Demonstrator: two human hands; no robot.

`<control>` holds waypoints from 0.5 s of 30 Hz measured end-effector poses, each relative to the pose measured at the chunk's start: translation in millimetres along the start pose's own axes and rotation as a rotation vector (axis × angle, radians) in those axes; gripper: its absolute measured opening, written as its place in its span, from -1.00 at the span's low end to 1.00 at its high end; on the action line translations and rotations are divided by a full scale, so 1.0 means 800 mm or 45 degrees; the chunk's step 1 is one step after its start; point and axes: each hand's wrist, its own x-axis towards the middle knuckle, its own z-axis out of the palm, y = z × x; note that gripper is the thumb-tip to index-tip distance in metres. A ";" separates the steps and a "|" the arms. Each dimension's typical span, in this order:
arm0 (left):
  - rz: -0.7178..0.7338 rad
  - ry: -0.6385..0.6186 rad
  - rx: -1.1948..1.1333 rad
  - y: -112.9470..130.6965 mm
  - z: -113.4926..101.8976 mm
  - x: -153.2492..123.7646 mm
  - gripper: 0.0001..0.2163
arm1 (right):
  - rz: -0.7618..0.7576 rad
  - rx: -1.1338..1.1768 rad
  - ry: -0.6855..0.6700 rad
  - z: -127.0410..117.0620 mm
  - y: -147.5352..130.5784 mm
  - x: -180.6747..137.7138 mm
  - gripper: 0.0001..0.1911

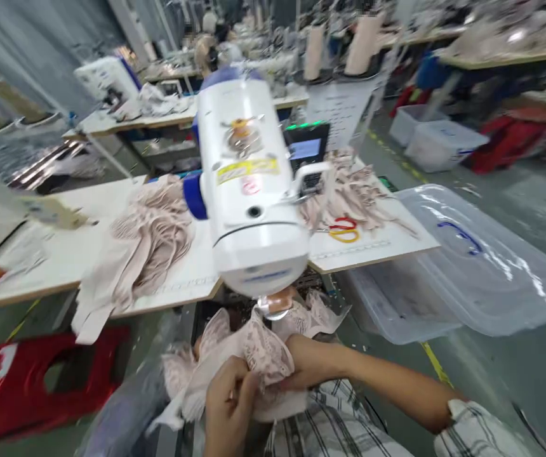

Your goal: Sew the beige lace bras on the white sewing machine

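A pale pink lace bra (pixel 266 349) lies bunched in front of the sewing machine (pixel 254 190), just below its needle area. My left hand (pixel 230 393) pinches the near edge of the bra, thumb and fingers pressed together. From the right, my right hand (pixel 308 362) grips the bra beside the lace cup; its fingers are partly hidden behind the cloth. Part of the fabric reaches up under the machine head, where the contact is hidden.
A pile of pink fabric pieces (pixel 153 235) hangs over the left table edge. More pink straps lie right of the machine, near red-and-yellow scissors (pixel 344 230). A clear plastic bin lid (pixel 487 254) sits at right, and a red plastic stool (pixel 39 381) stands low at left.
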 end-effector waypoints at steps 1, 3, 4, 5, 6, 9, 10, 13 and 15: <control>-0.079 -0.017 -0.162 0.009 0.011 0.014 -0.68 | -0.011 0.028 0.048 -0.019 -0.017 -0.016 -0.75; -0.320 -0.237 -0.453 0.026 0.037 0.042 -0.61 | 0.026 0.131 0.048 -0.056 -0.050 -0.051 -0.74; -0.471 -0.417 -0.585 0.034 0.051 0.052 -0.57 | 0.056 0.208 -0.008 -0.072 -0.064 -0.067 -0.72; -0.609 -0.602 -0.709 0.040 0.066 0.060 -0.53 | 0.072 0.287 -0.097 -0.087 -0.074 -0.082 -0.69; -0.717 -0.714 -0.821 0.046 0.080 0.065 -0.51 | 0.078 0.341 -0.210 -0.101 -0.079 -0.094 -0.67; -0.804 -0.644 -0.939 0.054 0.109 0.068 -0.47 | 0.329 0.121 -0.235 -0.139 -0.059 -0.108 -0.79; -0.764 -0.577 -0.882 0.054 0.115 0.066 -0.47 | 0.512 -0.072 -0.064 -0.152 -0.042 -0.104 -0.84; -0.532 -0.520 -0.592 0.052 0.123 0.051 -0.49 | 0.916 -0.453 0.618 -0.196 0.021 -0.070 -0.83; -0.413 -0.508 -0.459 0.046 0.126 0.040 -0.46 | 0.970 -0.548 0.871 -0.230 0.054 -0.039 -0.82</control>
